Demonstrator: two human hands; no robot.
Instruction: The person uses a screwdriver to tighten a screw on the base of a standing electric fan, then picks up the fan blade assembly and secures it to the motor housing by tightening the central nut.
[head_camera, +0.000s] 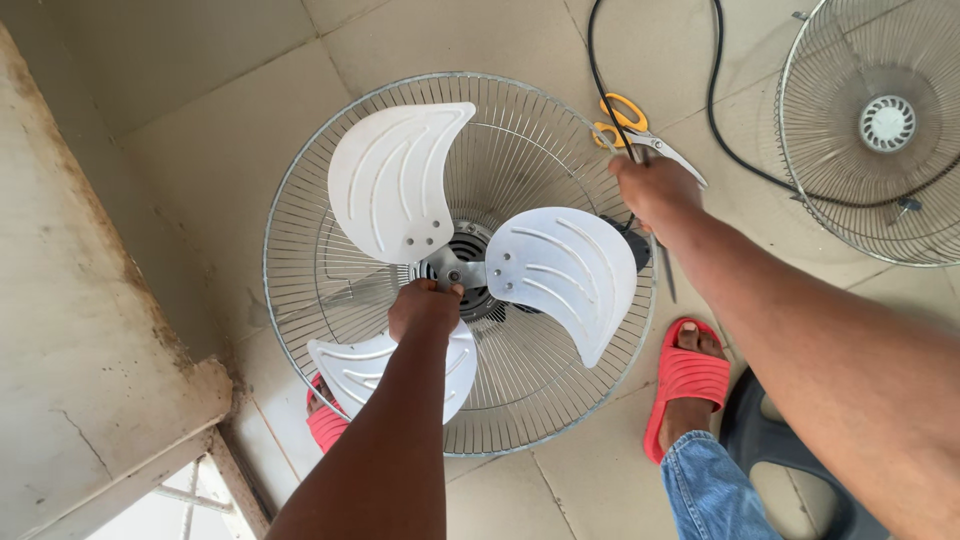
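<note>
Feet come first, nearest the camera: red slipper (686, 380) at approx 4 o'clock of the fan w/ a jeans cuff (708, 485) below it, second red slipper (326, 424) peeking under the guard at 7 o'clock. Left hand (424, 306) sits at the hub (452, 270), fingers curled shut around the centre where the blades meet. Fan (450, 262) lies face-up on the tiled floor (220, 150), rear wire guard (300, 215) under three white blades (400, 180).

Handling, as a judgement: blades look like thin plastic, light but flexy and easy to crack at the tips, so the hub is the sound place to grip, not the blade edges. Guard wires are thin steel, stiff enough at the outer ring, bendable mid-span; the ring is the place to hold it. Motor behind prob. adds most of the weight.

Right hand (652, 188) is at 2 o'clock on the guard rim, fingers closed, seemingly on the rim or a thin tool; can't tell which. Just beyond it lie yellow-handled scissors (628, 128) and a black cable (716, 100). Farthest, at 3 o'clock, a separate front guard (872, 130) lies flat. Concrete ledge (80, 300) runs along 9 o'clock.
</note>
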